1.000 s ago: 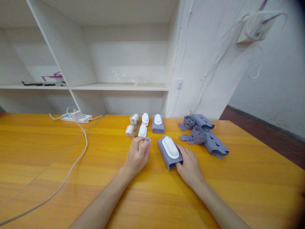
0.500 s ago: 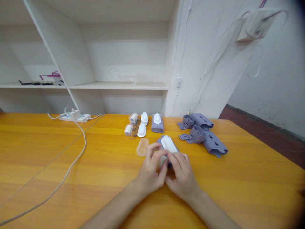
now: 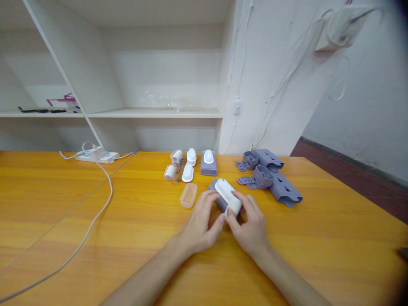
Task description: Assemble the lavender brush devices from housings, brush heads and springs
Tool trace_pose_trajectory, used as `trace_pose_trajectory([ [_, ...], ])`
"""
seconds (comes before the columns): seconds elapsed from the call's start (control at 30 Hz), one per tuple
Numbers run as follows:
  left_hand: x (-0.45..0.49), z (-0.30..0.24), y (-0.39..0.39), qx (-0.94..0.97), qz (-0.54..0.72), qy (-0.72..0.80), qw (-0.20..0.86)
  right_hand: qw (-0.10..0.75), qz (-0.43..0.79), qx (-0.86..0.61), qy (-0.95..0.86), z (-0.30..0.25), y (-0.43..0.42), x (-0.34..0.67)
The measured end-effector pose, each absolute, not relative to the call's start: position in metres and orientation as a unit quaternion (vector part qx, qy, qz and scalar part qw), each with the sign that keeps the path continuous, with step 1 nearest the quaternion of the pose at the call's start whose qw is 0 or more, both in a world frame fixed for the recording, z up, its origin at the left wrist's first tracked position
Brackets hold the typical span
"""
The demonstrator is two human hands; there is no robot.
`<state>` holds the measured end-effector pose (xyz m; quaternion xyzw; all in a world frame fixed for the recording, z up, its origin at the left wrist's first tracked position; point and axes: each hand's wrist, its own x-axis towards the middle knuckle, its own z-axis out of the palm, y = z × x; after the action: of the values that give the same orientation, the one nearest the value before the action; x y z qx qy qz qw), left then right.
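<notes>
A long white rounded plastic piece (image 3: 226, 192) lies over a purple plastic body (image 3: 220, 205) on the table in front of me. My right hand (image 3: 251, 224) is closed on the white piece, its index finger along the far side and its thumb at the near end. My left hand (image 3: 200, 224) holds the left side of the purple body, fingertips on its edge and thumb by the near end. The underside and much of the purple body are hidden. An orange-tinted clear tray (image 3: 189, 195) lies just beyond my left hand.
Farther back are small clear cups with white rolls (image 3: 170, 171), a pile of springs (image 3: 180, 170), white ridged pieces (image 3: 188, 173) and a purple unit with a white top (image 3: 208, 165). Purple housings (image 3: 285, 187) and cups (image 3: 263, 177) lie right. A power strip (image 3: 98, 156) and cable lie left.
My hands have moved slightly apart, and more of the white piece shows. My right thumb and index finger now span its near end. The view has shifted a little.
</notes>
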<state>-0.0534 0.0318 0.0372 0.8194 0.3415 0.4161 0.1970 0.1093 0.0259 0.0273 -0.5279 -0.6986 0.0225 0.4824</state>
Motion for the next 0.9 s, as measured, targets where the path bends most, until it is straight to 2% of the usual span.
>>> trace_pose_trajectory([
  [0.17,-0.051,0.033,0.035,0.849,0.352,0.372,0.133,0.511,0.053,-0.625,-0.588,0.026,0.032,0.126],
  [0.33,-0.048,0.027,0.037,0.865,0.312,0.385,0.074,0.431,0.075,-0.687,-0.58,0.025,0.031,0.125],
  [0.5,-0.051,0.021,0.041,0.856,0.288,0.418,0.101,0.381,0.066,-0.685,-0.618,0.026,0.029,0.12],
  [0.9,-0.05,0.023,0.042,0.868,0.267,0.415,0.058,0.46,0.16,-0.68,-0.549,0.019,0.043,0.131],
])
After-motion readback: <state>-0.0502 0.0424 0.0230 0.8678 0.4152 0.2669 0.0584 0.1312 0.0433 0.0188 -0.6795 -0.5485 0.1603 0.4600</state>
